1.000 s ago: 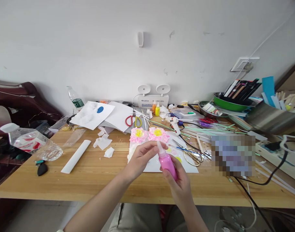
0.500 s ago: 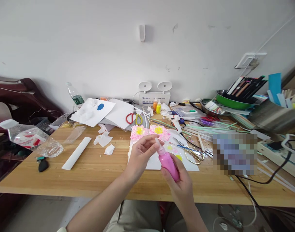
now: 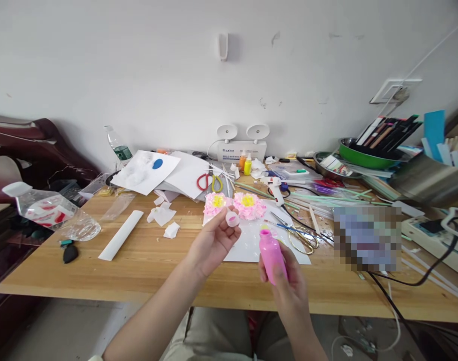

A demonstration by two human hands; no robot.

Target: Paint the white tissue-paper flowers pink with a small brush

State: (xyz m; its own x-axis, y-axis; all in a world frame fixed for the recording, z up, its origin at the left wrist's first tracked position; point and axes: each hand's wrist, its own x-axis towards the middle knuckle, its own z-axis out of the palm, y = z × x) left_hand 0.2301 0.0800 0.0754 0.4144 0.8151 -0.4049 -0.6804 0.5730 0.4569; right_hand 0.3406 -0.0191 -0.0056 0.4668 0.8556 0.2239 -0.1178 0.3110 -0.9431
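Between its thumb and fingers, my left hand [image 3: 216,240] pinches a translucent white cap [image 3: 232,218], its open underside showing some pink. My right hand [image 3: 289,281] is wrapped round a pink bottle [image 3: 273,258], whose uncovered neck tilts up to the left. The cap and bottle are apart. Beneath and behind them lies a white sheet [image 3: 244,245] with two pink flowers with yellow centres, the left one [image 3: 216,202] and the right one [image 3: 248,205]. Gold-handled scissors [image 3: 303,240] lie at the sheet's right edge.
A glue gun [image 3: 275,190], red-and-yellow-handled scissors [image 3: 210,182] and small orange and yellow bottles [image 3: 247,166] are farther back. Left are a rolled white paper [image 3: 121,235] and a large clear bottle [image 3: 52,213]. Right are cables, strips and a green bowl [image 3: 368,154] of pens.
The cap has come off the pink bottle. My left hand has moved slightly left and down with it, and my right hand has shifted right with the bottle.
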